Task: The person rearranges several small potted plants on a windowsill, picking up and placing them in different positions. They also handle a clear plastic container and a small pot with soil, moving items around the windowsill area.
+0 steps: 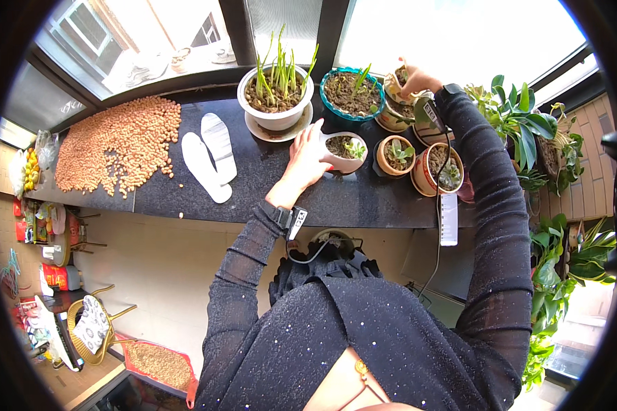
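My left hand grips the left side of a small pale flowerpot, which holds soil and a little green succulent. My right hand reaches to the back by the window, its fingers closed on the rim of a small soil-filled flowerpot. Part of that pot is hidden by the hand. Close by the right wrist stand another pot of soil, an orange-brown pot with a succulent and a larger patterned pot. A teal-rimmed pot sits between my hands.
On the dark ledge, a white pot with tall green shoots rests on a saucer. Two white insoles lie beside a spread of peanuts. Leafy plants crowd the right side. A cable hangs near my right arm.
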The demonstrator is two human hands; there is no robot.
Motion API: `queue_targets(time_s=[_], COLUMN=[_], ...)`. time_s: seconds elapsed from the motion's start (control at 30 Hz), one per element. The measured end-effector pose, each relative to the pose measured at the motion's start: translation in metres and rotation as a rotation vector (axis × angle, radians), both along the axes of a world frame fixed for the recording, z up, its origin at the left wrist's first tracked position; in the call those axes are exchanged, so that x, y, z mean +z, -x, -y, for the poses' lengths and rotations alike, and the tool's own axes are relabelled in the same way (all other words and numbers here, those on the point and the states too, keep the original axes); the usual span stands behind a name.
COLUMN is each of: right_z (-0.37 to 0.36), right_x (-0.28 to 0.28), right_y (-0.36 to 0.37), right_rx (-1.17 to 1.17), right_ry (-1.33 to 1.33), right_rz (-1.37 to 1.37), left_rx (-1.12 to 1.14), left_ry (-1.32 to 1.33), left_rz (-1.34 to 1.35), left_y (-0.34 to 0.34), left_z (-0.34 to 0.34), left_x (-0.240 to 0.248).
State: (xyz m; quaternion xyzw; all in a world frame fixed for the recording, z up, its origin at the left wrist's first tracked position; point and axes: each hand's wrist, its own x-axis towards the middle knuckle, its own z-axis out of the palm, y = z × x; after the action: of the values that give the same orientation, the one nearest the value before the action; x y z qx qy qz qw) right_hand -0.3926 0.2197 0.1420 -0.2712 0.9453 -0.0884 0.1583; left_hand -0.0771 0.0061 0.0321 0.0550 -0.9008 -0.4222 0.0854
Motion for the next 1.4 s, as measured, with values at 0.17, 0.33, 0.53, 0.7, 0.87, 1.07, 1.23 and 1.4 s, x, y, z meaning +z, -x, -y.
queue_targets(time_s=[0.17,0.33,0.53,0.7,0.87,1.07,1.23,1.4], right_z=[-0.003,0.000,-0.007,-0.004,-0.008,0.005,0.027,0.034], right_x=[0.016,0.054,0.162,0.186,0.142,0.057,-0.021,-0.053], right_y=[-0.004,0.004,-0.075,-0.163,-0.219,-0.250,-0.255,-0.247], right_rx=[0.066,0.123,0.164,0.272,0.448,0.476,0.411,0.286], right_ry=[0.243,0.307,0.096,-0.090,0.036,0.094,0.121,0.052], right_rz=[0.023,-0.144,-0.296,-0.503,-0.439,-0.356,-0.358,-0.277], left_rx=[-0.063,-0.168,-0.193,-0.192,-0.230,-0.182,-0.139,-0.102], left_ry=[0.038,-0.049,-0.065,-0.066,-0.075,-0.010,-0.048,-0.179], left_rz=[-0.046,-0.068,-0.025,-0.130,-0.179,-0.163,-0.195,-0.159], left_y=[0.008,0.012,0.013,-0.001,-0.024,-0.054,-0.064,-0.063], left_z=[0.005,0.014,0.019,0.033,0.057,0.084,0.094,0.092], left_x=[-0.009,-0.012,-0.008,-0.012,-0.010,-0.001,-0.002,-0.006])
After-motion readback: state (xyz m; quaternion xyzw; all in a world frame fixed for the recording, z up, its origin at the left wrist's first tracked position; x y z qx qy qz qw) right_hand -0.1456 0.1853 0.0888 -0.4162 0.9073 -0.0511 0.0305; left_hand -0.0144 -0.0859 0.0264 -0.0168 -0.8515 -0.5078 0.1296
